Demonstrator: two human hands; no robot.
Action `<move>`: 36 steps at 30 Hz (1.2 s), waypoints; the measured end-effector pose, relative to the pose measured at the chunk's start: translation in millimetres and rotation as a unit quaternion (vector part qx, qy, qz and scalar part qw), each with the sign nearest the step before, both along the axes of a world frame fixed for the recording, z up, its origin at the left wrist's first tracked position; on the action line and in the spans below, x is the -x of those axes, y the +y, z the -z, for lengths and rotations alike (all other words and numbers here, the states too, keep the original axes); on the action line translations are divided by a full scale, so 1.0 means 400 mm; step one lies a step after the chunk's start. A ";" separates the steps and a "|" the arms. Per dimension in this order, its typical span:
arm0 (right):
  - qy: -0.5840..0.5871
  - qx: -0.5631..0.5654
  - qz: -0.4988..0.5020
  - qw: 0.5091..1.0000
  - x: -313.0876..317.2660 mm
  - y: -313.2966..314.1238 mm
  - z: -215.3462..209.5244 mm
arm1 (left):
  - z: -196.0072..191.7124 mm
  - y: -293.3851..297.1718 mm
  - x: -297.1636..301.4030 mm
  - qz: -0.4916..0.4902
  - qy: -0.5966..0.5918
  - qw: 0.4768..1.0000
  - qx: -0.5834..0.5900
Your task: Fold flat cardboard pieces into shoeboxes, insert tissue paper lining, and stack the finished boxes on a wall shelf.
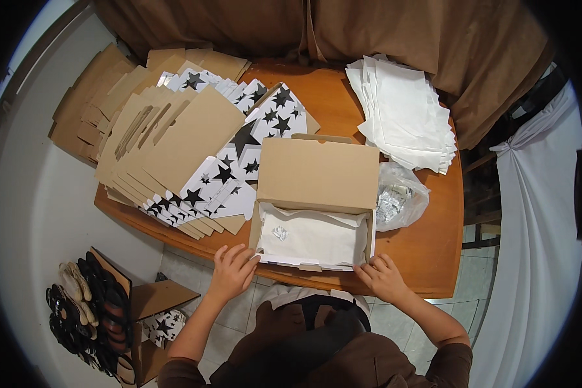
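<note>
At the table's [433, 258] near edge, left hand [231, 273] and right hand [383, 277], fingers loosely apart, touch the open tissue-lined shoebox's [317, 194] front corners, its length crosswise between them.

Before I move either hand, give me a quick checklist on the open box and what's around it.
1. Lid of the open box raised fully: ok.
2. White tissue paper lining the inside: ok.
3. Small silver packet lying on the tissue: ok.
4. Left hand at the box's front left corner: ok.
5. Right hand at the front right corner: ok.
6. Plastic bag beside the box, not in the lid's way: cannot tell.
</note>
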State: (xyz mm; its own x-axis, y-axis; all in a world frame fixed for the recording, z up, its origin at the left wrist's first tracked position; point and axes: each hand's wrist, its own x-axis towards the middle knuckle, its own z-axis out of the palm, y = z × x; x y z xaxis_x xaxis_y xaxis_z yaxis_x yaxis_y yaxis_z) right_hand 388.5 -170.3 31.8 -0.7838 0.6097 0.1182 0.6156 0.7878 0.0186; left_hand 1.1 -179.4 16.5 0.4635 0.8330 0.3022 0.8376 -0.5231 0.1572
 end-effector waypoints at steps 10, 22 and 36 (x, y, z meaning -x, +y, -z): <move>0.094 0.000 -0.113 0.989 0.168 0.199 -0.030 | 0.043 0.042 0.036 -0.195 -0.255 0.915 0.244; 0.035 -0.170 -0.223 0.959 0.544 0.447 0.082 | 0.045 0.099 0.009 -0.206 -0.247 0.843 0.431; -0.133 -0.061 -0.201 0.969 0.630 0.490 0.066 | 0.050 0.112 -0.061 -0.255 -0.009 0.929 0.267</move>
